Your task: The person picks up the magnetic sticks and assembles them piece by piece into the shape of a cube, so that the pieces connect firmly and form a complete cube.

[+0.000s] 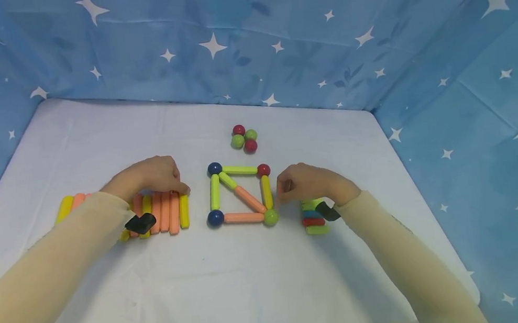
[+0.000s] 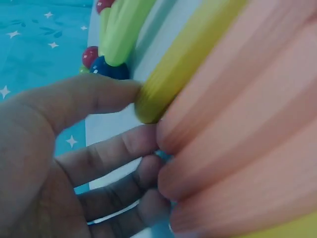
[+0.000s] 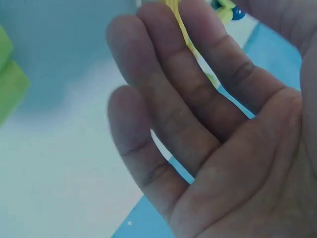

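Observation:
At the right end of a row of pink sticks (image 1: 164,212) and yellow sticks, my left hand (image 1: 156,175) pinches the far end of the outermost yellow stick (image 1: 183,211). The left wrist view shows the thumb on that yellow stick (image 2: 183,59) and the fingertips against the neighbouring pink ends. Between the hands lies a square of sticks and balls with a diagonal of one light green and one pink stick (image 1: 250,199). Just right of its yellow side stick (image 1: 267,192) is my right hand (image 1: 313,182), fingers loosely bent, holding nothing.
Two red and two green balls (image 1: 238,141) are grouped beyond the square. Short green, blue and red sticks (image 1: 314,222) lie partly under the right wrist. A blue star-patterned curtain (image 1: 246,41) stands behind the white table (image 1: 216,292).

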Demonstrator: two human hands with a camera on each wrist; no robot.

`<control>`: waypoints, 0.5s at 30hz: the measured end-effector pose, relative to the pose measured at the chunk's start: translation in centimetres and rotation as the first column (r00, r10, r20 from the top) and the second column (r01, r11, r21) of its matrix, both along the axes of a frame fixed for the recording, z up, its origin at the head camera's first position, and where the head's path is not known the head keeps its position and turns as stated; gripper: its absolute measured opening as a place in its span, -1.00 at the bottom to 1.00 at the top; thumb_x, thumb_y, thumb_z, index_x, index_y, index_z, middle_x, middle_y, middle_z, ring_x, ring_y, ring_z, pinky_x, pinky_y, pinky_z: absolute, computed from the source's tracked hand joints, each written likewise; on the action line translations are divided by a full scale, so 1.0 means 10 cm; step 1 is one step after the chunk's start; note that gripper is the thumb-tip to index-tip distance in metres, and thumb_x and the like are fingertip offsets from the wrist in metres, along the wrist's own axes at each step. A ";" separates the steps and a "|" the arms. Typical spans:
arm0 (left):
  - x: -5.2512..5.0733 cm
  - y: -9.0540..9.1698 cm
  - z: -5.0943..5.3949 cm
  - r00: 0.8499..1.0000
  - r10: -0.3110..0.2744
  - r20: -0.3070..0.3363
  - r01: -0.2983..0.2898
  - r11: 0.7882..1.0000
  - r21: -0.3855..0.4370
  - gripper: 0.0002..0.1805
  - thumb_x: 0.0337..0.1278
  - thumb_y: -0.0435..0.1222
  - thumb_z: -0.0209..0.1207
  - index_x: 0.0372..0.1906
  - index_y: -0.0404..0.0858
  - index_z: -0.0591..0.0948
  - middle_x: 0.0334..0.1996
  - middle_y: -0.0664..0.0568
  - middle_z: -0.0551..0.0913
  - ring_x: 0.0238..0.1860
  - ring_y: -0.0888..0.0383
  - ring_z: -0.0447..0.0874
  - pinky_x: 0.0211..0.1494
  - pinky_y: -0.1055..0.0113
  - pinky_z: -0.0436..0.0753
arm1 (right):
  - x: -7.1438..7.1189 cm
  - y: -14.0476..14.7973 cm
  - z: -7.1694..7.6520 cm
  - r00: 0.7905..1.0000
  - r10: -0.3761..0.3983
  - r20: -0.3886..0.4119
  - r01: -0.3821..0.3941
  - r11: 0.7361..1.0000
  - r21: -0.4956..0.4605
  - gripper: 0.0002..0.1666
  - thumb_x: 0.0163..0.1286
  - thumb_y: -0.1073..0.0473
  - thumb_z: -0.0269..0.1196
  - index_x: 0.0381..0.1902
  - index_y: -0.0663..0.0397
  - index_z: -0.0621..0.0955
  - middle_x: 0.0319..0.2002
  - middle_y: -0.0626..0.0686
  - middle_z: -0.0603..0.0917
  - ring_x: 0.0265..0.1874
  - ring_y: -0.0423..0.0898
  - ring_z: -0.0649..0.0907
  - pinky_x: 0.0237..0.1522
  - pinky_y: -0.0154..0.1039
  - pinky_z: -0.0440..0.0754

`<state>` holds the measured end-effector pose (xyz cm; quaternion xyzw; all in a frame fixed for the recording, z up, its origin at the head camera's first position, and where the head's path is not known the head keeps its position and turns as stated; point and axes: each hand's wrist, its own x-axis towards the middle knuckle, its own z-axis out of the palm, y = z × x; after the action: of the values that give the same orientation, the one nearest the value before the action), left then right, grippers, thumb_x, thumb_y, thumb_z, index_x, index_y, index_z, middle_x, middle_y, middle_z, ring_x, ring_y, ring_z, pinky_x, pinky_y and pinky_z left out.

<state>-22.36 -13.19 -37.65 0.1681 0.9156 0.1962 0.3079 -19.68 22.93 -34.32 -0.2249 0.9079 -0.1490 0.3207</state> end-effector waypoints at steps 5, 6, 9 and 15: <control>-0.04 0.01 0.03 0.997 0.077 0.022 -0.079 0.980 0.183 -0.68 0.25 -0.01 0.25 -0.32 -0.17 0.79 -0.48 0.06 0.65 -0.38 0.06 0.56 -0.24 0.20 0.49 | -0.18 -0.01 -0.03 0.992 -0.070 -0.103 0.069 0.998 -0.015 -0.87 0.37 0.05 0.39 -0.24 -0.07 0.69 -0.30 -0.09 0.70 -0.25 -0.07 0.63 -0.12 -0.15 0.63; -0.05 0.01 0.05 0.995 0.095 0.022 -0.097 0.966 0.241 -0.68 0.27 -0.01 0.25 -0.23 -0.17 0.80 -0.41 0.03 0.69 -0.28 0.03 0.59 -0.15 0.15 0.50 | -0.22 -0.02 -0.05 0.986 -0.090 -0.142 0.088 0.996 -0.021 -0.87 0.37 0.06 0.38 -0.21 -0.05 0.69 -0.30 -0.08 0.70 -0.26 -0.07 0.63 -0.13 -0.15 0.63; -0.04 0.03 0.12 0.988 0.151 0.010 -0.141 0.895 0.424 -0.68 0.32 -0.06 0.27 -0.05 -0.20 0.77 -0.25 -0.02 0.76 -0.08 -0.01 0.65 0.07 -0.01 0.50 | -0.32 -0.06 -0.10 0.949 -0.148 -0.278 0.138 0.989 -0.053 -0.83 0.40 0.10 0.34 -0.10 -0.02 0.68 -0.25 -0.06 0.69 -0.25 -0.06 0.62 -0.14 -0.15 0.63; 0.08 0.16 0.26 0.982 0.190 -0.011 -0.139 0.753 0.643 -0.76 0.20 -0.24 0.38 -0.08 -0.25 0.77 -0.20 -0.01 0.78 -0.12 0.06 0.74 0.10 0.04 0.59 | -0.49 -0.19 -0.18 0.906 -0.125 -0.404 0.092 0.991 -0.099 -0.50 0.46 0.16 0.26 0.32 0.06 0.54 0.18 0.06 0.60 0.15 -0.02 0.58 0.22 -0.05 0.52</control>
<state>-21.57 -11.60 -35.09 0.1890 0.8163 0.5157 0.1789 -24.57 21.06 -36.15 -0.2125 0.9596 -0.1513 0.1057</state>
